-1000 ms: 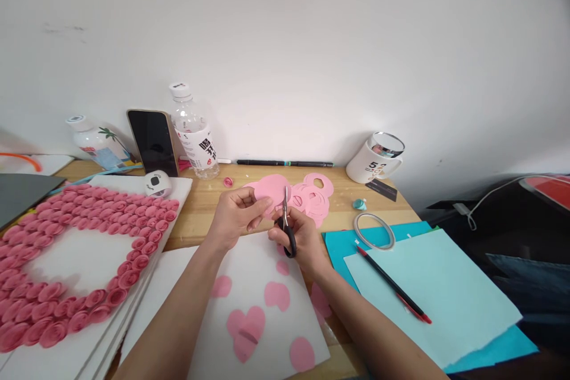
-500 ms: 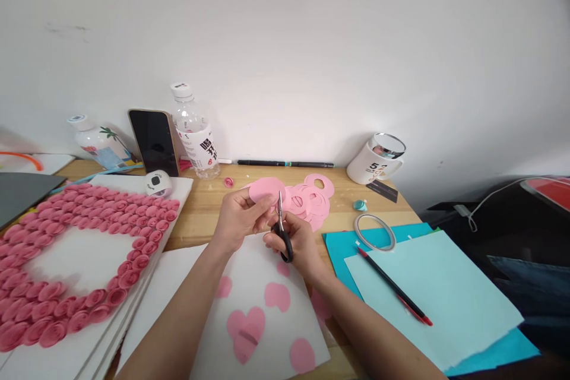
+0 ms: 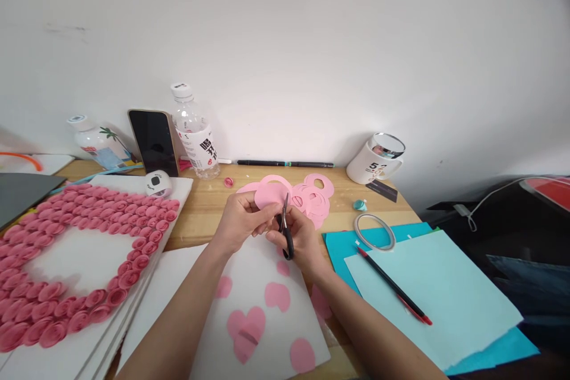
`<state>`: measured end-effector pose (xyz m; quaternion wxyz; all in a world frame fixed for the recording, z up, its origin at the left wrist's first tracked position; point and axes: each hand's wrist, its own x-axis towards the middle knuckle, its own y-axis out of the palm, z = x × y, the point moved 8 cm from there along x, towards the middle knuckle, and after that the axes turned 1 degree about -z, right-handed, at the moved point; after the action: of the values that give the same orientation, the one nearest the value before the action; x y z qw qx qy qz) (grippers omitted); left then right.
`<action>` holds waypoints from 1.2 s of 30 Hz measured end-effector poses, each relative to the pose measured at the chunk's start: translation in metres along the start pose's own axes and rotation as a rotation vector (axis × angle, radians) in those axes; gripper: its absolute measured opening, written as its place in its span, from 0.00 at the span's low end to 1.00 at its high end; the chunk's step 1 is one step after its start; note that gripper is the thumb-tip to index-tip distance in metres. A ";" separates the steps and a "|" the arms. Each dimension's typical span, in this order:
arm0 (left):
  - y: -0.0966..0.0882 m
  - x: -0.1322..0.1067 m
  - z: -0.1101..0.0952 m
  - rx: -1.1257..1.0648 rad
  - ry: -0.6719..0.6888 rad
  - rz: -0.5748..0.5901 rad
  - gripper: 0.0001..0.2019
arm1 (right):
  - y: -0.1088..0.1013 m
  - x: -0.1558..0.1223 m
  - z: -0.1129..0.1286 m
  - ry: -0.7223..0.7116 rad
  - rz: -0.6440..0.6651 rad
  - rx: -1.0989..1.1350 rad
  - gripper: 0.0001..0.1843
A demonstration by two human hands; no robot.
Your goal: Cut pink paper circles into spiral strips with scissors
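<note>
Between the thumb and fingers of my left hand is a piece of pink paper, rounded in outline. My right hand is closed on small scissors with black handles, blades pointing up at the paper's right edge. Behind both hands, a pile of pink paper rings lies on the wooden table. Under my forearms rests a white board bearing pink cutouts, among them a heart shape and a round piece.
Rolled pink paper roses cover a board at left. A phone and a water bottle stand by the wall. At right are a mug, a tape roll, a pen and blue paper sheets.
The pink paper in my left hand has shifted slightly right, and a ring-like strip now arches above it. The scissors have tilted, with their tips a little further right.
</note>
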<state>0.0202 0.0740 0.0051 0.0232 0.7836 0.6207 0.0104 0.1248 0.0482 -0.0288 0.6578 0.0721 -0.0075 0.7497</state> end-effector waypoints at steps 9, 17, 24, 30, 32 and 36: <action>-0.001 0.000 -0.001 -0.024 -0.014 0.000 0.13 | 0.002 -0.001 0.001 0.053 0.003 0.018 0.21; -0.005 0.001 0.001 -0.044 -0.018 -0.022 0.14 | 0.002 -0.002 0.003 0.091 -0.001 0.033 0.19; -0.008 0.000 0.000 -0.019 -0.004 -0.049 0.14 | 0.002 -0.002 -0.001 0.137 -0.010 0.074 0.19; -0.011 0.002 0.002 -0.022 -0.010 -0.066 0.15 | 0.001 -0.003 0.001 0.161 -0.032 0.065 0.19; -0.012 0.002 0.003 -0.026 -0.007 -0.065 0.14 | 0.001 -0.003 0.000 0.176 -0.036 0.041 0.19; -0.013 0.002 0.001 -0.046 -0.003 -0.079 0.14 | 0.001 -0.004 -0.002 0.173 -0.033 0.017 0.18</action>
<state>0.0077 0.0794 0.0030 0.0426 0.7579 0.6505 0.0226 0.1245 0.0449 -0.0306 0.6675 0.0125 0.0569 0.7423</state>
